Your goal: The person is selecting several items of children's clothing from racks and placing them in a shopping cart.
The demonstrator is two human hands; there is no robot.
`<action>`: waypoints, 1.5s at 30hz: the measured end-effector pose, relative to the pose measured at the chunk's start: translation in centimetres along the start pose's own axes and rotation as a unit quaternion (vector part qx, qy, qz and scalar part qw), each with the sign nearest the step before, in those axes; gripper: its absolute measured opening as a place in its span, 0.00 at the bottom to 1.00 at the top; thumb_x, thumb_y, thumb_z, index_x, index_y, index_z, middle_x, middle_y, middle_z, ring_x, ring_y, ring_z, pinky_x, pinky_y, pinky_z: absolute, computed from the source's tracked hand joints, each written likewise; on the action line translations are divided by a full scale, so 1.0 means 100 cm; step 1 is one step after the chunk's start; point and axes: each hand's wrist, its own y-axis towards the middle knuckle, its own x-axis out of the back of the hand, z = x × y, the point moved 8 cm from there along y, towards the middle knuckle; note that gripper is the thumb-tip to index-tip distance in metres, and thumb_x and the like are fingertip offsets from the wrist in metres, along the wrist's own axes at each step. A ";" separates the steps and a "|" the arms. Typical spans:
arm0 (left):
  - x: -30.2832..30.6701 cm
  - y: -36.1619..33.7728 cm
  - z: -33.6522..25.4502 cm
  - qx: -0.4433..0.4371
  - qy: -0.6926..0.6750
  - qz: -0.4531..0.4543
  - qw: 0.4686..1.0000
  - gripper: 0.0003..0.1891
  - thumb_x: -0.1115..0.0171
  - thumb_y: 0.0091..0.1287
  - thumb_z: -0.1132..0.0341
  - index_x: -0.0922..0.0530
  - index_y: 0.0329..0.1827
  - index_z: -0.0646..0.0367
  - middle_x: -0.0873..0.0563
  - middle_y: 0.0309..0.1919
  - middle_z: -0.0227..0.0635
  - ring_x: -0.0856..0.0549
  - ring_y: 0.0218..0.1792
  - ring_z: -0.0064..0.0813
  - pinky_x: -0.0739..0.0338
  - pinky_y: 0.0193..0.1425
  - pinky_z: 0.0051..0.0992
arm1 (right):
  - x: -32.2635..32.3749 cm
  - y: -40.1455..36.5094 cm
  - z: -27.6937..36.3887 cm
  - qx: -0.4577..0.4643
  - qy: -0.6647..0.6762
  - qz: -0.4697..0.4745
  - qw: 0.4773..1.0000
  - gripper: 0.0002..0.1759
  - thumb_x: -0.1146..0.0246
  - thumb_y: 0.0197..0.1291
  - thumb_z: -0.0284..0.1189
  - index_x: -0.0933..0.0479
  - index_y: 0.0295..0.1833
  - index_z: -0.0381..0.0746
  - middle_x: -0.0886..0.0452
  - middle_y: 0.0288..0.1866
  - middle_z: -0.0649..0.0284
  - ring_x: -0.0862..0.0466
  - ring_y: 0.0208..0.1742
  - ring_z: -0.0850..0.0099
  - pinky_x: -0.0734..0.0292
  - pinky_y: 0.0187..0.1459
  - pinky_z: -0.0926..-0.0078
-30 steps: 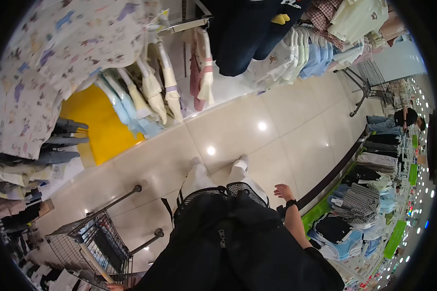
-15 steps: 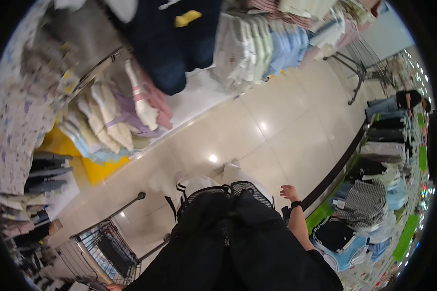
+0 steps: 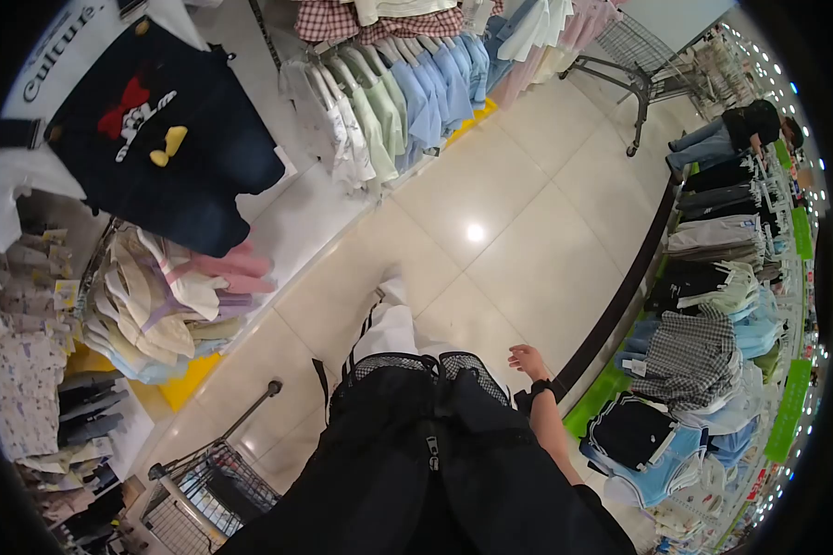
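My right hand [image 3: 528, 361] hangs beside my hip over the tiled floor, fingers loosely apart and holding nothing. A dark watch [image 3: 533, 392] is on that wrist. To its right, but not touched, are a black garment [image 3: 631, 431] and a checked shirt [image 3: 690, 356] on the rack. At the lower left a wire shopping cart [image 3: 180, 504] stands beside me, with something dark inside it. My left hand is out of sight; my dark clothing covers the area near the cart.
Dark overalls [image 3: 180, 120] with a cartoon patch hang at the upper left. Light-coloured clothes [image 3: 379, 102] line the rack ahead, above the tiled floor [image 3: 491, 268]. Farther off stand another cart [image 3: 634, 69] and a person [image 3: 745, 125] by the right rack.
I have stepped forward along the aisle, and one white-trousered leg now reaches ahead. The overalls show more fully. My left hand, at the cart handle before, has left the view.
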 end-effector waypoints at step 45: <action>0.153 -0.362 -0.108 0.206 0.059 0.018 0.977 0.28 0.68 0.66 0.50 0.22 0.33 0.63 0.20 0.25 0.51 0.22 0.29 0.53 0.31 0.30 0.47 | -0.068 0.214 0.677 0.505 -0.564 -0.024 0.653 0.32 0.48 0.50 0.32 0.46 0.64 0.55 0.21 0.30 0.51 0.21 0.30 0.54 0.27 0.31 0.57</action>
